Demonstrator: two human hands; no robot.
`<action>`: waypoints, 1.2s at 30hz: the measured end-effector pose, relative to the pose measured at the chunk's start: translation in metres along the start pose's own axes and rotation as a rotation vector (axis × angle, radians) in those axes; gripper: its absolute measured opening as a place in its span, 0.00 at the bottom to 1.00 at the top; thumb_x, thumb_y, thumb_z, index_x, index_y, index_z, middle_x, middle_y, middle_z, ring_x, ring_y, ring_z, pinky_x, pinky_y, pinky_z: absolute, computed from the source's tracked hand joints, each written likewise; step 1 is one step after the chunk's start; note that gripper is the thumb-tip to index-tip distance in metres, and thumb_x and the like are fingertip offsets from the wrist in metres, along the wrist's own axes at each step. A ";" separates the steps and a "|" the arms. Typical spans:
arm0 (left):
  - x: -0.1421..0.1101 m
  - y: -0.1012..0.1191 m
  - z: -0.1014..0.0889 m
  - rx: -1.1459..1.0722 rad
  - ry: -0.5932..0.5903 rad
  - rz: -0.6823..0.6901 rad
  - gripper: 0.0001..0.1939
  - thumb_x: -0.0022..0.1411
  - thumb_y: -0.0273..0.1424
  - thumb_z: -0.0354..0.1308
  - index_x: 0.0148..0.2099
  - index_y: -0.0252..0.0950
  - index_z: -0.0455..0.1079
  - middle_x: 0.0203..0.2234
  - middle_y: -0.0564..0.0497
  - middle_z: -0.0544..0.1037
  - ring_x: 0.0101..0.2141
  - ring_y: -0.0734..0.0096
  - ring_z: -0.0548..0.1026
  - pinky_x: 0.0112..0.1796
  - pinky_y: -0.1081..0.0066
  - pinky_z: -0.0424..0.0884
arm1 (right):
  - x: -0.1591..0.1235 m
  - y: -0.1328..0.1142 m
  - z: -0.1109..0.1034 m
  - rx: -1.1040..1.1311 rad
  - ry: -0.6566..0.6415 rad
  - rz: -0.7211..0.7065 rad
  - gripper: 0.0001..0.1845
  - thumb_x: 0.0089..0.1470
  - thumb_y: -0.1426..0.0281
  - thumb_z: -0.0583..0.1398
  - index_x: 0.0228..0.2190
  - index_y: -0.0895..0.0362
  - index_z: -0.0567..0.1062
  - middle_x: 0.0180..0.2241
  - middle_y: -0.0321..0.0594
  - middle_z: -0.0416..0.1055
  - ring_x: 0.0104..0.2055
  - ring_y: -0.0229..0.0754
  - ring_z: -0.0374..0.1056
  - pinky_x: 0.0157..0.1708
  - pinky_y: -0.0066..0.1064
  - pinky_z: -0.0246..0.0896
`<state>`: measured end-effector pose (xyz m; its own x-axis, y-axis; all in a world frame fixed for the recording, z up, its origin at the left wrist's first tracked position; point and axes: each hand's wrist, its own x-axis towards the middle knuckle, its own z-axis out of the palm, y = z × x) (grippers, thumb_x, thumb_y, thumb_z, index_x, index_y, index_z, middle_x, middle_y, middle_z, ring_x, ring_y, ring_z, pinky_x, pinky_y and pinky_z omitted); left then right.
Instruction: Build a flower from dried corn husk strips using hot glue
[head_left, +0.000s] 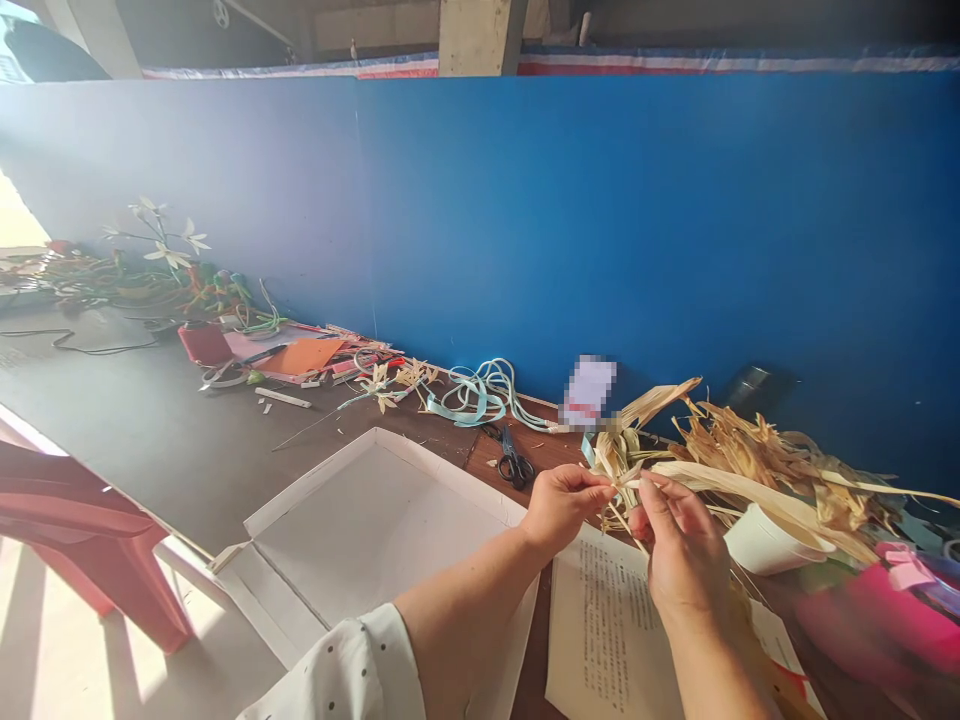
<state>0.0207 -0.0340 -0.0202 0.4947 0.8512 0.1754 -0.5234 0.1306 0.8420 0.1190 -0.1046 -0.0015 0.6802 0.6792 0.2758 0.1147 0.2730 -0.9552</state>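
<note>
My left hand (pixel 564 508) pinches a pale strip of dried corn husk (pixel 627 482) between thumb and fingers. From the other side my right hand (pixel 681 535) is closed on the same husk, its thumb against the fingers. A thin stick (pixel 619 516) slants down below the husk, between the two hands. Just behind them lies a heap of dried corn husks (pixel 765 450), so the edge of the held piece blends into it. Beneath my hands rests a printed sheet (pixel 600 630). Black-handled scissors (pixel 514 464) lie to the left of my left hand.
An open white box lid (pixel 375 520) sits on the dark table (pixel 150 400). A white cup (pixel 776 540) leans on its side at right. Light blue cord (pixel 495 385), husk flowers (pixel 382 388) and paper scraps line the blue partition (pixel 637 220). A red chair (pixel 75 530) stands at left.
</note>
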 end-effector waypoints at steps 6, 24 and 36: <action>-0.001 0.002 -0.001 0.012 0.000 -0.014 0.20 0.40 0.42 0.69 0.29 0.28 0.74 0.20 0.51 0.71 0.22 0.80 0.64 0.27 0.74 0.59 | -0.003 0.000 0.002 0.008 -0.018 0.025 0.15 0.45 0.60 0.65 0.32 0.56 0.73 0.19 0.31 0.66 0.20 0.32 0.57 0.21 0.24 0.53; 0.000 0.002 0.001 0.020 0.046 0.021 0.21 0.38 0.43 0.69 0.27 0.29 0.72 0.19 0.53 0.70 0.22 0.80 0.64 0.27 0.74 0.61 | -0.009 -0.001 0.004 0.031 -0.037 0.027 0.12 0.46 0.62 0.65 0.30 0.57 0.72 0.16 0.30 0.62 0.19 0.32 0.55 0.21 0.24 0.48; 0.001 -0.001 -0.006 0.279 0.041 0.126 0.18 0.47 0.43 0.64 0.26 0.31 0.71 0.19 0.54 0.67 0.22 0.80 0.61 0.25 0.75 0.57 | -0.010 -0.008 0.005 0.031 -0.045 0.050 0.14 0.46 0.61 0.65 0.31 0.57 0.72 0.14 0.30 0.62 0.17 0.32 0.55 0.19 0.23 0.49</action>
<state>0.0174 -0.0297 -0.0240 0.4066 0.8724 0.2713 -0.3649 -0.1172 0.9236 0.1077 -0.1101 0.0035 0.6515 0.7220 0.2330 0.0587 0.2583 -0.9643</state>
